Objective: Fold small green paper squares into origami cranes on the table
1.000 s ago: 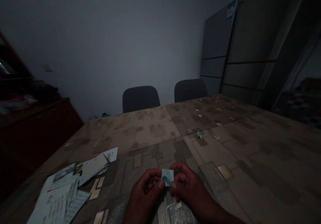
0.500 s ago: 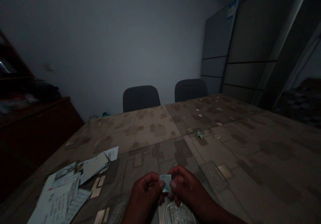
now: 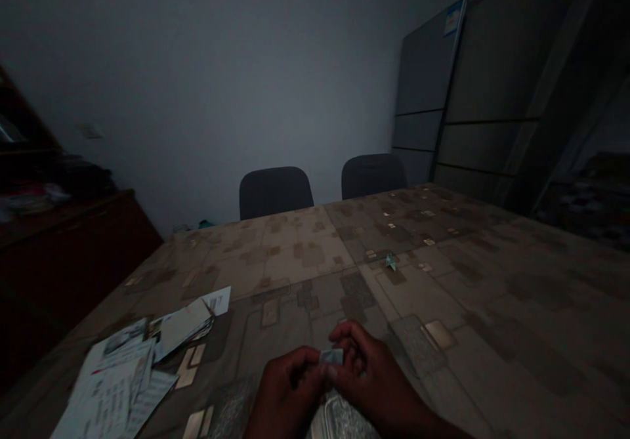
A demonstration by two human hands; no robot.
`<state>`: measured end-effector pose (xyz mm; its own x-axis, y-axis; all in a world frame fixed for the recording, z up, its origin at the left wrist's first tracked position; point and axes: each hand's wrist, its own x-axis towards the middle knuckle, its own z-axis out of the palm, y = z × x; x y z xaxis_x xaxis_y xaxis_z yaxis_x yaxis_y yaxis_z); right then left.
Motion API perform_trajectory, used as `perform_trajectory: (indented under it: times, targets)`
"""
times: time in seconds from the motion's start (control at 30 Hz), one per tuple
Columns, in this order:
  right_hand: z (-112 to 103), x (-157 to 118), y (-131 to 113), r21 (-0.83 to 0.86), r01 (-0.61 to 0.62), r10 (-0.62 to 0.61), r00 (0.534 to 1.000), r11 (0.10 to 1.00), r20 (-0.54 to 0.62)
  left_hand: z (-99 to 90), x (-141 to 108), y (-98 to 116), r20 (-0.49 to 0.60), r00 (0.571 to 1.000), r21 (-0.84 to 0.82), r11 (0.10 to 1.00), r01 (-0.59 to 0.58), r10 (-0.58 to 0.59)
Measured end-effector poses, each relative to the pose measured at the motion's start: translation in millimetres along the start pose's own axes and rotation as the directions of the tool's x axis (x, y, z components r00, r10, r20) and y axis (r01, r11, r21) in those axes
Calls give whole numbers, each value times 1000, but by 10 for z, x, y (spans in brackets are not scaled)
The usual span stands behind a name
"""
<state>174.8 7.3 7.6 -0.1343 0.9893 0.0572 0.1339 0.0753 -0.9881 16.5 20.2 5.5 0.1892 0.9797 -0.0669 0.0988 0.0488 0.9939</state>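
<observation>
A small pale folded paper (image 3: 331, 357) is pinched between both hands, just above the near part of the patterned tablecloth. My left hand (image 3: 290, 386) grips its left side, thumb and fingers closed. On its right side, my right hand (image 3: 367, 373) has its thumb against the lower edge and its fingers curled behind. Farther off, right of the middle, a tiny green folded paper figure (image 3: 390, 262) stands on the table (image 3: 315, 255).
Loose papers and cards (image 3: 105, 386) lie in a pile at the near left. Two dark chairs (image 3: 275, 193) stand behind the far edge. A reddish-brown cabinet (image 3: 83, 249) is at the left, and tall sliding panels (image 3: 485, 91) rise at the right.
The pale paper has tipped or been folded, so it shows as a shorter strip. My left hand has shifted slightly right, and the fingers of my right hand have changed position around the paper.
</observation>
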Motion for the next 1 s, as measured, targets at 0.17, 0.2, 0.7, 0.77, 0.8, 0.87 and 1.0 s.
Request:
perform_trajectory:
  times: [0.17, 0.2, 0.7, 0.77, 0.8, 0.87, 1.0]
  targets:
    - [-12, 5, -14, 73, 1, -2, 1000, 997, 8, 19, -21, -74, 8, 1000, -55, 998, -7, 7]
    - [-16, 10, -10, 108, 0, -1, 1000, 994, 13, 18, -13, -84, -7, 1000, -107, 994, 4, -5]
    - [-78, 13, -13, 179, -7, 5, 1000, 984, 11, 16, -30, -44, 8, 1000, -332, 943, -6, 9]
    - [-84, 11, -5, 180, -4, 2, 1000, 984, 15, 25, -32, -27, -13, 1000, -329, 944, -7, 3]
    - [-85, 12, 4, 189, -1, -2, 1000, 982, 17, 30, -34, -17, -20, 1000, -324, 946, -7, 0]
    - [-83, 13, 17, 210, -3, -2, 1000, 978, 23, 36, -38, -2, -22, 1000, -328, 945, -2, -5]
    - [-74, 14, -7, 218, -21, 17, 1000, 976, 19, 33, -36, -7, -12, 1000, -363, 932, 14, -20]
